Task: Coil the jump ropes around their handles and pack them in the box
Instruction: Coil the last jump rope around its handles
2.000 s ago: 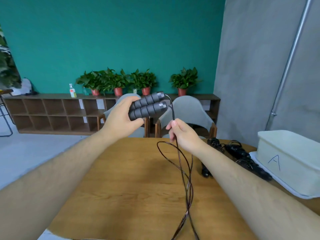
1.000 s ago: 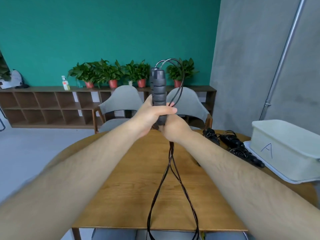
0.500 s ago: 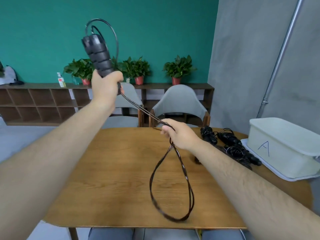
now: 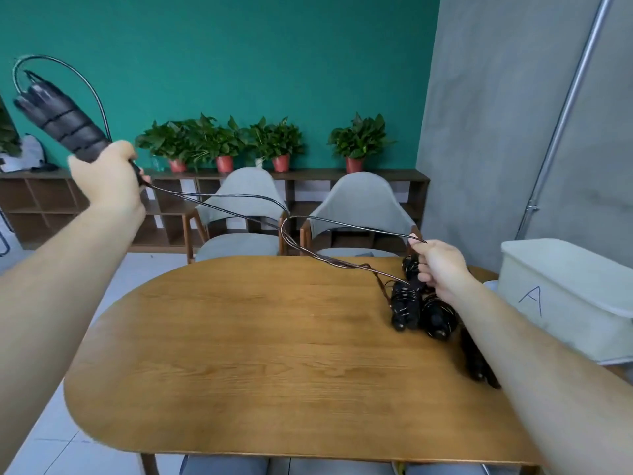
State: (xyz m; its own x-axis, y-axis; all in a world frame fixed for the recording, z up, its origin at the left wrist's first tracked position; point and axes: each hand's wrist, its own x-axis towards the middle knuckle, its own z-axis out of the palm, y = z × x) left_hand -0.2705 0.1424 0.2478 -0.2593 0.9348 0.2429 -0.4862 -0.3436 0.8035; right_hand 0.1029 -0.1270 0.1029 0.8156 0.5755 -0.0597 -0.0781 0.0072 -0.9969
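While left hand (image 4: 113,181) grips handles (image 4: 63,126), right hand (image 4: 443,267) pinches rope (image 4: 337,265).

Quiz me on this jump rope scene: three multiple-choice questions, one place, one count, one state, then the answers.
1. Where do the coiled ropes lie? A on the table near the box; B inside the box; C on the shelf.
2. How many chairs stand at the table's far side? A one; B two; C four.
3. The rope being handled is: A fully wound; B dropped on the floor; C loose between both hands.
Answers: A, they lie beside the right hand; B, two grey backs show; C, the left hand grips the handles, the right pinches slack rope.
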